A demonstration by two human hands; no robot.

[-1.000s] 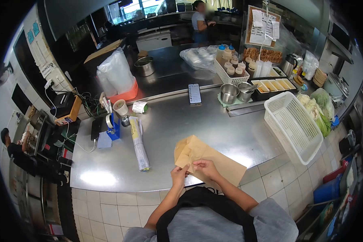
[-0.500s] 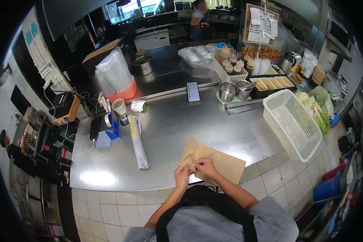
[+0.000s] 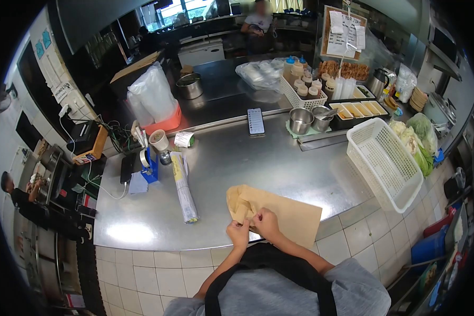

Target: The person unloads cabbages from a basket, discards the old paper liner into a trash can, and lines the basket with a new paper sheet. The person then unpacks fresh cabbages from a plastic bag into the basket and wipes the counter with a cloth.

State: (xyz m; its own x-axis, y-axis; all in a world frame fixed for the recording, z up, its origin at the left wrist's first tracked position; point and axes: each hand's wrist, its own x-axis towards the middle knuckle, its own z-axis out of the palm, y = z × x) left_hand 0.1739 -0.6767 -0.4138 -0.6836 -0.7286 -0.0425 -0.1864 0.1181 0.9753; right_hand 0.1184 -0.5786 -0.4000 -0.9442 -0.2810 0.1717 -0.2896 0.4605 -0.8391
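A brown paper bag [image 3: 292, 213] lies at the front edge of the steel table [image 3: 142, 210], its left end crumpled and folded. My left hand [image 3: 238, 232] is closed on the lower left part of that end. Just right of it, my right hand [image 3: 265, 223] pinches the same folded paper, fingers curled. The two hands are close together. What lies inside the folds, if anything, is hidden. Left of the bag is a rolled, plastic-wrapped printed bundle [image 3: 184, 192].
A phone [image 3: 256, 122] lies at the table's back. White basket [image 3: 387, 166] and vegetables [image 3: 413, 145] stand right; metal pots [image 3: 300, 121], sauce bottles [image 3: 305, 87] behind. Blue tape dispenser [image 3: 150, 166] is left. One person [image 3: 258, 26] stands at the back, another [image 3: 26, 200] far left.
The bag's left end has been folded and crumpled further, its shape shifting under my hands. Both hands have stayed on the paper. The person at the back has turned towards the front.
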